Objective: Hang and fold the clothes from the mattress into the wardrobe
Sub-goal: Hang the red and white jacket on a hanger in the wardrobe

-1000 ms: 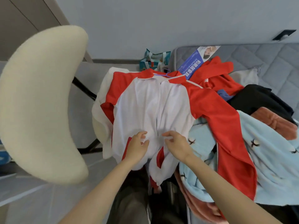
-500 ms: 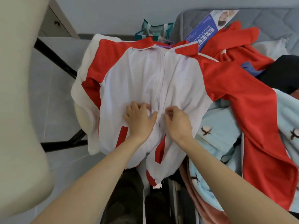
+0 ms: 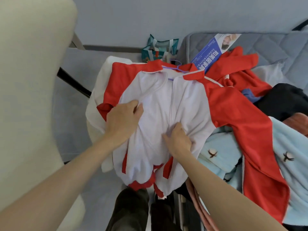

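Now pinches the red-and-white jacket [image 3: 183, 100] higher up the chest with left hand [image 3: 123, 120], off the zip [image 3: 171, 100]; bunches cloth beside it with right hand [image 3: 179, 140]. Keeps it on purple hanger [image 3: 176, 68] atop the clothes pile [image 3: 283, 147] at the mattress [image 3: 266, 47] edge. Risks uneven tugs slipping a shoulder off.

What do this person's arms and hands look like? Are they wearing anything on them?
The left forearm and right forearm are bare, with no sleeve in view. The left hand and right hand are bare too: no gloves, and no ring, watch or bracelet that I can see.
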Motion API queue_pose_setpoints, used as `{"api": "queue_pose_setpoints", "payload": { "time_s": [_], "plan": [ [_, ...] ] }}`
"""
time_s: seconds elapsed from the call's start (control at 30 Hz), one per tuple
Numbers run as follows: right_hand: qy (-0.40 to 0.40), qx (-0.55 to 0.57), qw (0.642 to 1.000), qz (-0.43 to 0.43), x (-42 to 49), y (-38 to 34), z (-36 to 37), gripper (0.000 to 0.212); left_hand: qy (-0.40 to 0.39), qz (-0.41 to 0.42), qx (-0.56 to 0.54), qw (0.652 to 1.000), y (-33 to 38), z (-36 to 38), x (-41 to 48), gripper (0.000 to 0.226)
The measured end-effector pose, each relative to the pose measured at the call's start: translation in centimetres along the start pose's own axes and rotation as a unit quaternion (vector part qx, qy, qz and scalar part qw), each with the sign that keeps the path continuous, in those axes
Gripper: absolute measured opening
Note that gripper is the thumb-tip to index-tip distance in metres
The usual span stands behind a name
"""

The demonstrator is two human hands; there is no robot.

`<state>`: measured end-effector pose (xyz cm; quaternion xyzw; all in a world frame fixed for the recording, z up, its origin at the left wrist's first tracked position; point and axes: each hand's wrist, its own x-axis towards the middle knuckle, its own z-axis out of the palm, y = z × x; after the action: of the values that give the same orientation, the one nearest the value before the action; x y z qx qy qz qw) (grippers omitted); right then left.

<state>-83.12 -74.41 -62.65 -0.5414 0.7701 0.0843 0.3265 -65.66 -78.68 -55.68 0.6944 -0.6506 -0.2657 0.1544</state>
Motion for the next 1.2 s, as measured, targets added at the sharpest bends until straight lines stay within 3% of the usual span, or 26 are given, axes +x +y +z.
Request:
{"api": "queue_pose_setpoints", "payload": {
  "time_s": [0.1,0.17,0.23,0.3,0.37,0.47,0.67,0.8,0.97,1.07,1.13,1.2],
  "plan": [
    [0.013,-0.008,1.000,0.021,0.6,-0.5,0.4,0.029,0.082,0.008,-0.036,0.996,0.3,-2.9,3.7,0.041],
    [0.019,-0.015,0.999,0.026,0.7,-0.5,0.8,0.027,0.035,0.008,-0.052,0.998,0.5,-2.3,5.7,0.035],
    [0.026,-0.035,0.999,0.015,0.7,0.0,1.1,0.025,-0.068,-0.026,-0.063,0.995,0.3,0.2,6.1,0.032],
    [0.032,-0.055,0.998,0.003,0.8,0.3,1.3,0.022,-0.153,-0.076,-0.046,0.984,-0.1,3.2,4.7,0.059],
    [0.029,-0.075,0.997,-0.008,1.0,0.5,1.5,0.023,-0.161,-0.104,0.004,0.981,-0.5,5.7,2.3,0.077],
    [0.031,-0.110,0.993,-0.021,1.2,0.7,1.8,0.030,-0.154,-0.113,0.041,0.981,-0.6,8.0,-0.6,0.074],
    [0.051,-0.151,0.987,-0.031,1.8,1.1,2.3,0.028,-0.103,-0.045,0.076,0.991,-1.8,8.4,-0.7,0.043],
    [0.065,-0.159,0.985,-0.027,1.6,0.8,2.9,0.040,-0.042,0.037,0.117,0.991,-2.8,5.8,-0.1,0.039],
    [0.075,-0.164,0.983,-0.021,2.0,0.8,2.9,0.031,-0.033,0.141,0.175,0.974,-4.1,2.1,2.4,0.052],
    [0.058,-0.170,0.984,-0.017,2.2,0.5,2.3,0.037,-0.123,0.026,0.002,0.992,-3.6,2.5,3.2,0.042],
    [0.045,-0.159,0.986,-0.016,2.4,0.4,2.2,0.033,-0.144,-0.021,-0.043,0.988,-3.0,3.7,2.5,0.063],
    [0.045,-0.143,0.988,-0.020,2.5,0.6,2.2,0.026,-0.113,-0.028,-0.027,0.993,-2.8,5.1,1.1,0.079]
  ]
}}
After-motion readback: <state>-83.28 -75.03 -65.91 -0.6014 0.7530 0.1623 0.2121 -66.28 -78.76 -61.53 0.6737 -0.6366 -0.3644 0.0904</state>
